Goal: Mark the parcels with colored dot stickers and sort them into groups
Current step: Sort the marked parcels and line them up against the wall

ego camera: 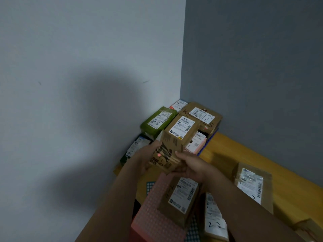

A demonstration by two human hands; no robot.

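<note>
The left hand (148,154) and the right hand (190,165) are holding a brown box (176,137) up over the counter (227,154). The left hand is gripping the box's left side with curled fingers. The right hand is gripping the right side, with its thumb lying on the near end. A red dot (159,155) is sitting on that near end, right between the two hands. A white label is showing on top of the box, just past the fingers.

Beyond the hands, a pile of parcels is lying in the corner. A green parcel (158,122) is lying past the left hand. A big brown box (204,116) with black letters is lying past the right hand (the letters are too blurry to read all the way).

Closer to the person than the hands, a pink sheet (153,215) with rows of dots is lying under the arms. A second brown box (180,198) is resting on it, just below the right hand. A white parcel (215,219) is lying under the right arm. A taped box (253,184) is sitting well off to the right of the right hand.
</note>
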